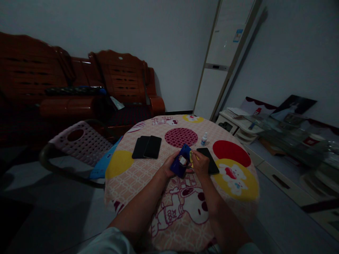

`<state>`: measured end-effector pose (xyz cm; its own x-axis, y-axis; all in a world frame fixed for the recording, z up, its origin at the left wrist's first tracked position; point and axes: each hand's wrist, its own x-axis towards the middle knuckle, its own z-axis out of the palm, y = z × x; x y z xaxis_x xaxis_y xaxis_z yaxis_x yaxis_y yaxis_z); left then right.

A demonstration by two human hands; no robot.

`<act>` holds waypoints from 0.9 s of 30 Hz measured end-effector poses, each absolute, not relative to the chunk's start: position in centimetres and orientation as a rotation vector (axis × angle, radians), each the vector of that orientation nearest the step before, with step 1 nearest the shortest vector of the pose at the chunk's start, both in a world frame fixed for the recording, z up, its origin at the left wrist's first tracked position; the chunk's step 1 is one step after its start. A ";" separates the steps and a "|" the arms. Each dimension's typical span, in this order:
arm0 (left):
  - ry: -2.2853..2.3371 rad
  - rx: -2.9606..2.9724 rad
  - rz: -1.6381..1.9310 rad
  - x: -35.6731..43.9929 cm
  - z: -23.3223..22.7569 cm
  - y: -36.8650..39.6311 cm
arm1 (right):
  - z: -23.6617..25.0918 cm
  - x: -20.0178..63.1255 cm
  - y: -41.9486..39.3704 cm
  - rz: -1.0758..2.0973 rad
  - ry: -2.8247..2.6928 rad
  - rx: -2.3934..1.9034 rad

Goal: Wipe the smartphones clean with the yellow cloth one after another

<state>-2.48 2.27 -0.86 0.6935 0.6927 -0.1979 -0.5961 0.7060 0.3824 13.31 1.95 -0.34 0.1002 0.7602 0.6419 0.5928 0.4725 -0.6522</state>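
My left hand (168,166) is wrapped round a blue smartphone (177,168), held tilted above the table with its glossy back up. On that back is a small whitish patch (182,161); whether it is a reflection or an attached piece I cannot make out. At the phone's right edge, my right hand (201,163) pinches a small yellow cloth (191,157). Partly behind that hand, a dark phone-like slab (212,165) lies on the table. A small white bottle with a blue label (203,139) stands upright just beyond it.
The round table's patterned cloth (148,181) bears overlapping dark slabs (153,147) on the left. A woven-back chair (79,141) stands beside it. Wooden seats (122,77) line the wall, a tall white cabinet-like unit (214,74) fills the corner, and a glass-topped cabinet (280,137) is at right.
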 end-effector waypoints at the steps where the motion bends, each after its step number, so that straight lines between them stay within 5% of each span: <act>1: 0.364 0.306 0.728 -2.4 -0.9 2.2 | -0.4 13.3 1.9 0.177 -1.605 -1.198; 27: 0.497 0.608 0.654 -2.0 -1.1 1.6 | -0.3 12.9 1.6 -0.038 -1.850 -1.062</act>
